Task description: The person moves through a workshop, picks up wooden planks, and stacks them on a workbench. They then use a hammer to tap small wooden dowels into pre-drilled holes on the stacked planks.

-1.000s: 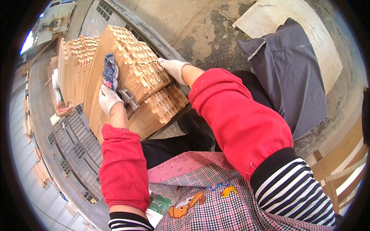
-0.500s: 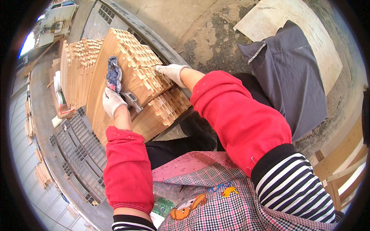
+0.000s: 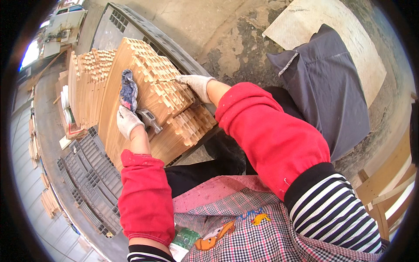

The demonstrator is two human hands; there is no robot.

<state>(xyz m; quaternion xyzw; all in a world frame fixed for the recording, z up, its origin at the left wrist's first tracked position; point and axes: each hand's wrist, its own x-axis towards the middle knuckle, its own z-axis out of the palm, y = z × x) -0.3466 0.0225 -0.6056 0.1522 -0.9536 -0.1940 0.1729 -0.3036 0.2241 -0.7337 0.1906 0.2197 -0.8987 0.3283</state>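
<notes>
My left hand (image 3: 128,122), in a white work glove, is closed on one end of a crumpled blue rag (image 3: 128,90) on top of a stack of wooden boards (image 3: 115,102). Beside that hand lies a hammer (image 3: 149,121), its metal head showing and its handle mostly out of sight. My right hand (image 3: 197,84), gloved too, has its fingers stretched out against the notched, finger-jointed ends (image 3: 168,92) of the boards. Nothing shows in its grasp.
A second stack of jointed boards (image 3: 89,89) stands to the left. Grey plastic pallets (image 3: 89,163) lie below it, and another pallet edge (image 3: 161,41) runs behind. A dark grey cloth-covered object (image 3: 325,83) sits at right, by a pale sheet (image 3: 305,22) on the floor.
The view has shifted slightly. My right hand has moved a little along the board ends; my left hand, the rag and the hammer keep their places on the stack.
</notes>
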